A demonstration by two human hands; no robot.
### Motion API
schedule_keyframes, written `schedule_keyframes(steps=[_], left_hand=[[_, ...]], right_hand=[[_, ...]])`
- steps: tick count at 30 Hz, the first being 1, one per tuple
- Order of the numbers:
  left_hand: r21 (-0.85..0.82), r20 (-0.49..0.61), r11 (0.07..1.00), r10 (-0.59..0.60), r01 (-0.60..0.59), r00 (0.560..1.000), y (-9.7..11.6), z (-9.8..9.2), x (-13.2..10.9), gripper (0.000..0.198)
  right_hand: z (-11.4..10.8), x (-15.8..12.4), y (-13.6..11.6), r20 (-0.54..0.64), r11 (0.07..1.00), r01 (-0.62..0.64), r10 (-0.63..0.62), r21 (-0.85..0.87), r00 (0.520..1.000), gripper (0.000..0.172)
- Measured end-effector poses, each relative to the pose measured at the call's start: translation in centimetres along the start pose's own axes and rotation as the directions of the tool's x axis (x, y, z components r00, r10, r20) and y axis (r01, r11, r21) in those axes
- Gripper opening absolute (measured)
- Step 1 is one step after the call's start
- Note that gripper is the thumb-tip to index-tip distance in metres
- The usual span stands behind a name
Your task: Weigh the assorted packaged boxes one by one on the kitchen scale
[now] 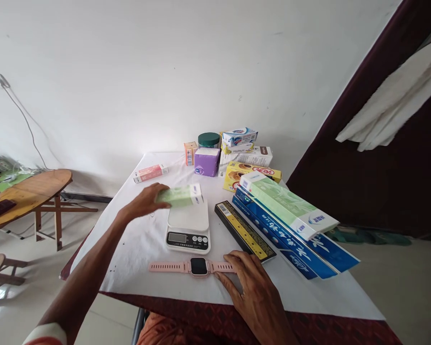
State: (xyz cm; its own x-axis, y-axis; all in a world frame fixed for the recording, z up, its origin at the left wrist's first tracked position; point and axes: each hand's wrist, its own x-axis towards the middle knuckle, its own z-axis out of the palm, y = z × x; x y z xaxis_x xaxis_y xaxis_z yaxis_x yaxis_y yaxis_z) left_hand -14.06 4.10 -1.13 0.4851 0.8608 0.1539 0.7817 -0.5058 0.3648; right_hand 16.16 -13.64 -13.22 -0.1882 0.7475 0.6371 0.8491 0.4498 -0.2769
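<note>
My left hand (149, 200) is closed around one end of a small green-and-white box (179, 196), blurred by motion, over the back of the white digital kitchen scale (187, 233). The scale's buttons and display face me. In front of it a pink smartwatch (198, 267) lies with its strap stretched out sideways. My right hand (256, 292) has thumb and fingers on either side of the strap's right part, hiding its end. Just beyond those fingers lies a black-and-yellow box (244, 231).
To the right, a long green-and-white box (289, 203) rests on blue toothpaste boxes (278, 230). Farther back stand a yellow box (233, 176), a purple pack (206, 162), a green-lidded jar (209, 140) and stacked cartons (240, 137). A pink box (151, 173) lies back left.
</note>
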Motion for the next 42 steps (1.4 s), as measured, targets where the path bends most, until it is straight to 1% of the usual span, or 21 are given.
schedule_keyframes(steps=[2,3,4,6,9,12,15,18,25,30,32,34,36,37,38,39,40,41,42], left_hand=[[0.064,-0.073,0.992,-0.102,0.107,0.992,-2.5,-1.3,1.5,0.049],[0.118,-0.112,0.975,-0.175,0.188,0.978,-3.9,-2.0,2.4,0.05],[0.176,-0.148,0.945,-0.253,0.277,0.956,-5.1,-2.6,3.3,0.051],[0.23,-0.203,0.892,-0.348,0.39,0.915,-7.5,-3.5,5.2,0.052],[0.26,-0.23,0.838,-0.429,0.48,0.873,-10.2,-3.9,7.6,0.049],[0.283,-0.2,0.805,-0.482,0.521,0.853,-11.7,-3.4,8.9,0.048],[0.309,-0.162,0.782,-0.517,0.541,0.84,-12.5,-2.8,9.4,0.046],[0.336,-0.146,0.763,-0.536,0.551,0.831,-12.8,-2.7,9.4,0.045],[0.36,-0.156,0.741,-0.551,0.566,0.82,-12.3,-3.1,8.8,0.04],[0.344,-0.148,0.753,-0.547,0.561,0.824,-12.1,-3.5,8.5,0.044],[0.341,-0.158,0.758,-0.537,0.556,0.829,-11.8,-3.7,8.6,0.052],[0.343,-0.176,0.769,-0.512,0.54,0.841,-10.7,-3.6,8.7,0.065],[0.332,-0.2,0.82,-0.422,0.466,0.884,-8.5,-3.1,8.9,0.071],[0.316,-0.204,0.862,-0.346,0.397,0.916,-7.0,-2.7,8.9,0.07],[0.292,-0.199,0.909,-0.248,0.299,0.948,-5.1,-2.1,8.9,0.067],[0.257,-0.183,0.949,-0.137,0.182,0.974,-3.0,-1.4,8.8,0.063],[0.218,-0.138,0.975,-0.019,0.049,0.99,-0.7,-0.6,8.5,0.06],[0.173,-0.084,0.981,0.106,-0.091,0.991,1.7,0.3,8.2,0.059],[0.128,-0.032,0.966,0.23,-0.224,0.973,4.1,1.3,7.8,0.056]], right_hand=[[0.0,0.0,0.0,-0.005,1.0,-0.001,0.001,0.0,1.0,0.025],[0.1,0.0,0.0,-0.005,1.0,0.0,0.0,0.002,1.0,0.025],[0.1,0.0,0.0,-0.005,1.0,0.0,0.0,0.004,1.0,0.025],[0.1,0.0,0.0,-0.006,1.0,-0.002,0.002,0.004,1.0,0.025],[0.0,0.0,0.0,-0.014,1.0,0.006,-0.006,-0.003,1.0,0.026],[0.0,0.0,0.0,-0.02,1.0,0.012,-0.012,-0.008,1.0,0.026],[0.0,0.0,0.1,-0.015,1.0,0.011,-0.012,-0.016,1.0,0.025],[0.1,-0.1,0.1,-0.009,1.0,0.008,-0.008,-0.018,1.0,0.024],[0.2,-0.4,0.2,0.001,1.0,-0.018,0.018,-0.007,1.0,0.025],[0.0,-0.3,0.1,-0.006,1.0,-0.023,0.023,0.006,1.0,0.024],[-0.1,-0.2,0.0,-0.004,0.999,-0.035,0.035,0.016,0.999,0.023],[-0.2,-0.1,-0.1,0.014,0.998,-0.055,0.054,0.03,0.998,0.021],[-0.3,0.1,-0.3,0.045,0.996,-0.077,0.076,0.043,0.996,0.019],[-0.4,0.1,-0.4,0.059,0.995,-0.088,0.085,0.047,0.995,0.018],[-0.5,0.2,-0.5,0.071,0.994,-0.097,0.093,0.05,0.993,0.018],[-0.5,0.2,-0.6,0.081,0.993,-0.105,0.101,0.052,0.992,0.018],[-0.6,0.3,-0.6,0.089,0.992,-0.111,0.106,0.051,0.99,0.017],[-0.7,0.3,-0.7,0.094,0.992,-0.115,0.11,0.049,0.989,0.017],[-0.7,0.3,-0.8,0.098,0.992,-0.117,0.112,0.044,0.989,0.017]])
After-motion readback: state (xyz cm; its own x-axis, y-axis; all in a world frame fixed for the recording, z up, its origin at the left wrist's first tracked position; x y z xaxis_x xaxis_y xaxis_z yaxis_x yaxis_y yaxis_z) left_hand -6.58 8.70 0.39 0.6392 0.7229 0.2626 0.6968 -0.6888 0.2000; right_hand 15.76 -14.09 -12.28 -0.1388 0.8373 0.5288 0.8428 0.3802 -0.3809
